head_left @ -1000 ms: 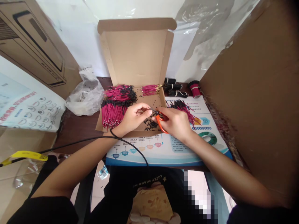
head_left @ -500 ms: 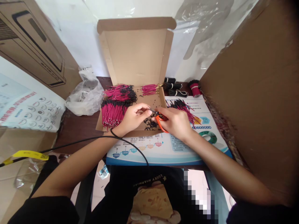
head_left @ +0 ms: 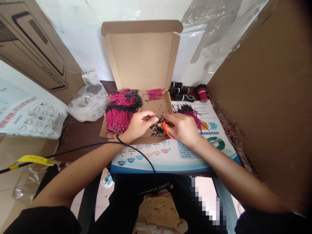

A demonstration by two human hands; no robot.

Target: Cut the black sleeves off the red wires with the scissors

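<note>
Over the open cardboard box (head_left: 142,61), my right hand (head_left: 184,126) grips small scissors with orange handles (head_left: 168,131), blades pointing left. My left hand (head_left: 139,126) is closed in a pinch at the blade tips; whatever lies between its fingers is too small to make out. Black clippings (head_left: 157,131) are scattered in the box beneath both hands. Two thick piles of pink wires with black ends (head_left: 119,120) fill the left of the box. A smaller bunch of pink wires with gold tips (head_left: 156,94) lies at its back right.
Pink and black wires (head_left: 190,112) lie on a printed sheet (head_left: 158,165) to the right. Tied black wire bundles (head_left: 180,91) and a pink bundle (head_left: 202,92) stand behind. A plastic bag (head_left: 86,100) sits left. A black cable (head_left: 85,144) crosses my left wrist.
Both hands stay nearly in place over the box, with only slight shifts at the fingers and scissors. The view has moved very slightly.
</note>
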